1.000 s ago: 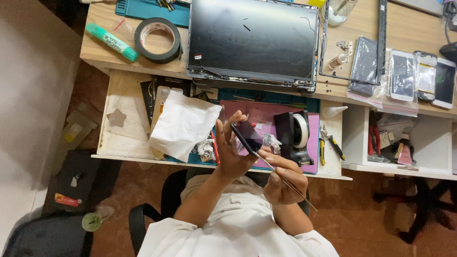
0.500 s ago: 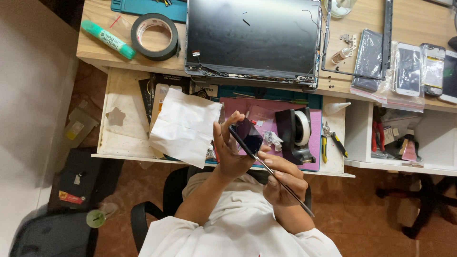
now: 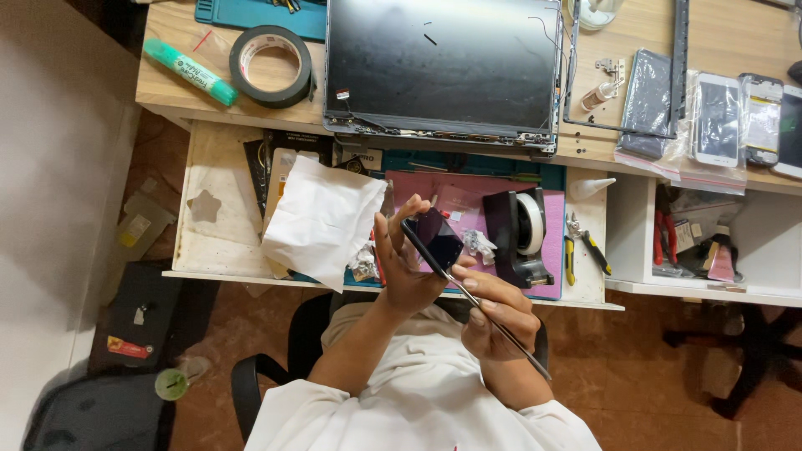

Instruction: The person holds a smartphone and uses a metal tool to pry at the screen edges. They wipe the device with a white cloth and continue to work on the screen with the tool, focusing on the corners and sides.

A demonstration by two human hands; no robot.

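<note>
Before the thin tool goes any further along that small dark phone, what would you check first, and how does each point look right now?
1. Left hand grips the small dark phone: ok.
2. Right hand holds the thin metal tool: ok.
3. Tool tip lies at the phone's edge: ok.
4. Tip actually in the seam: cannot tell.
5. White cloth lies apart from the tool: ok.
6. Tape dispenser stands close beside the hands: not ok.

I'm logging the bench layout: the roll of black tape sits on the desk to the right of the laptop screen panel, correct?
Not quite. In the head view the roll of black tape sits on the desk to the left of the laptop screen panel, beside the green marker.
</note>
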